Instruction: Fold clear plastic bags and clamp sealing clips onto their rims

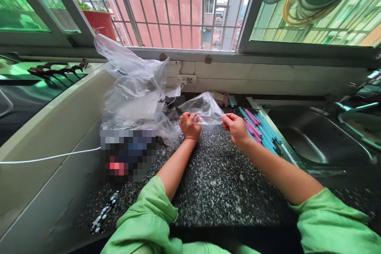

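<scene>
A small clear plastic bag [205,105] is stretched between my two hands above the speckled dark countertop [220,182]. My left hand [189,126] is closed on the bag's near left edge, its fingers curled. With thumb and fingertips pinched, my right hand [235,127] grips the bag's right corner. Just right of that hand lie several pink and turquoise flat plastic strips [256,127], side by side; what exactly they are I cannot make out. A heap of larger clear plastic bags [133,91] rises to the left of my left hand.
A steel sink [315,139] is set in at the right. At the left, a pale raised ledge [50,127] borders a stove. A white cable [50,159] runs to a blurred-out object [127,156]. Behind are a wall socket [188,80] and a barred window.
</scene>
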A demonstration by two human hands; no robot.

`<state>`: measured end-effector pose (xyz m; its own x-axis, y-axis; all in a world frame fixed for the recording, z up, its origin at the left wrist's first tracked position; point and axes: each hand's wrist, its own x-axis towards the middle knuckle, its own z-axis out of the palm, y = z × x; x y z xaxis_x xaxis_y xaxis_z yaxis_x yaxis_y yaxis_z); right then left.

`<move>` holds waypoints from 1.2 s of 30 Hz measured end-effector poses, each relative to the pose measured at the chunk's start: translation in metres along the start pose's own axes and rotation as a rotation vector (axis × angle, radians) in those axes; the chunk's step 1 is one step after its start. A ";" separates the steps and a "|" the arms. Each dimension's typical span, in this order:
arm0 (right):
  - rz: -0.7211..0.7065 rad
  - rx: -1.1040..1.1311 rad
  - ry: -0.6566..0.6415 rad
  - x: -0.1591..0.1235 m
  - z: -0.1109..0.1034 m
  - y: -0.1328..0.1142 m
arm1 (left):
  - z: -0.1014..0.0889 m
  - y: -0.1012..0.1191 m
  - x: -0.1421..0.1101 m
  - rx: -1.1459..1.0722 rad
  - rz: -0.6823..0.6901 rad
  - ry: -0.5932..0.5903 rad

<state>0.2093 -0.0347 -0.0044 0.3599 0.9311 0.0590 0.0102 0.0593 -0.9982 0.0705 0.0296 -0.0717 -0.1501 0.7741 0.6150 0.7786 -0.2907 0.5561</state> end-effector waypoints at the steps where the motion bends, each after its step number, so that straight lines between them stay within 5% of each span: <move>1: 0.016 0.010 -0.001 -0.009 -0.012 -0.001 | -0.009 -0.001 -0.006 0.003 0.041 0.003; 9: 0.176 -0.054 -0.103 -0.088 -0.086 0.014 | -0.089 -0.006 -0.048 0.025 0.641 -0.040; 20: 0.246 -0.532 -0.364 -0.145 -0.121 0.013 | -0.143 -0.015 -0.099 -0.114 0.855 -0.397; 27: -0.150 -0.757 -0.304 -0.120 -0.115 0.012 | -0.163 -0.023 -0.122 -0.083 0.891 -0.570; 32: -0.562 -1.019 -0.464 -0.099 -0.085 0.035 | -0.175 -0.022 -0.129 -0.042 0.949 -0.610; 36: -0.658 -1.188 -0.507 -0.091 -0.080 0.048 | -0.182 -0.022 -0.138 -0.048 0.953 -0.619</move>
<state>0.2514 -0.1449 -0.0581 -0.3746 0.8933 0.2483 0.8841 0.4248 -0.1946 -0.0374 -0.1730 -0.0668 0.8273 0.3675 0.4249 0.3887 -0.9205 0.0392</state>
